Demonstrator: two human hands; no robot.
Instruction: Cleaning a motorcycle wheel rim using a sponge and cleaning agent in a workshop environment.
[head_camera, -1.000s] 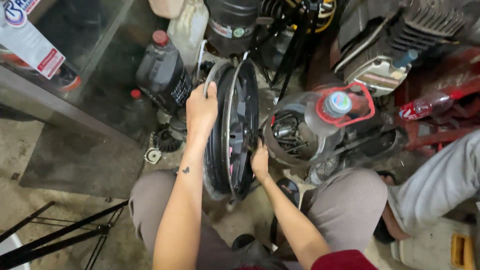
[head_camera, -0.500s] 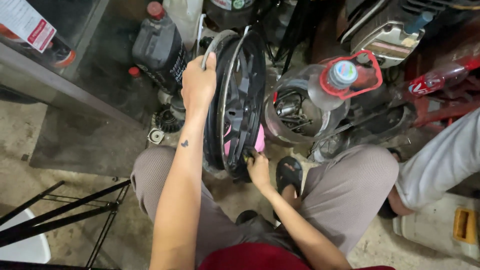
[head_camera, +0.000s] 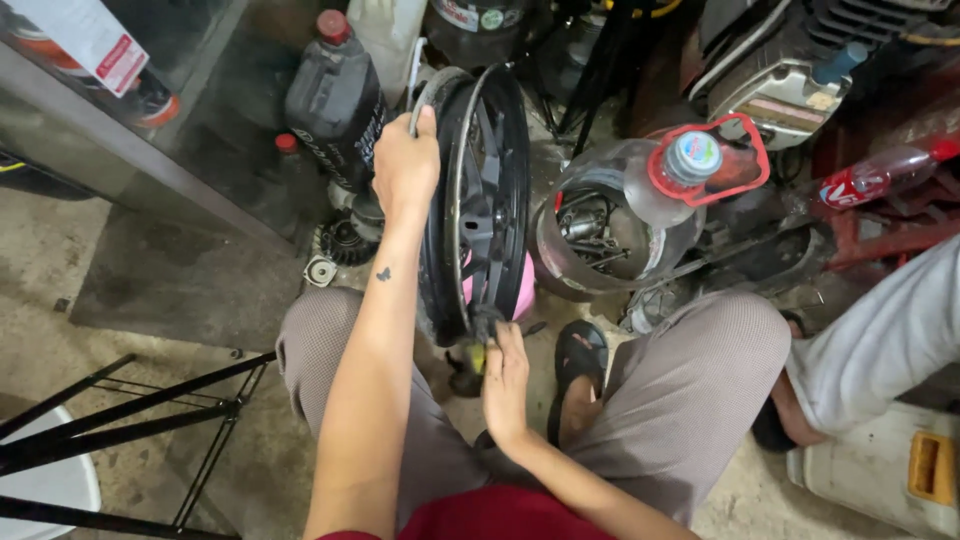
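Observation:
A black spoked motorcycle wheel rim (head_camera: 480, 200) stands upright on the floor between my knees. My left hand (head_camera: 405, 165) grips its top edge. My right hand (head_camera: 505, 375) is low at the rim's bottom, fingers closed on a small yellow-green thing (head_camera: 478, 353) that is mostly hidden, pressed against the lower rim. A pink object (head_camera: 522, 290) shows behind the spokes.
Two black oil jugs (head_camera: 335, 100) with red caps stand at the back left by a glass cabinet (head_camera: 150, 150). A clear plastic jar (head_camera: 640, 210) with engine parts lies to the right. Another person's leg (head_camera: 880, 340) sits at the right. A black metal stand (head_camera: 130, 420) lies lower left.
My right hand has dropped from the rim's middle right side to its bottom edge. The view has shifted down and closer. My left hand stays on top of the rim.

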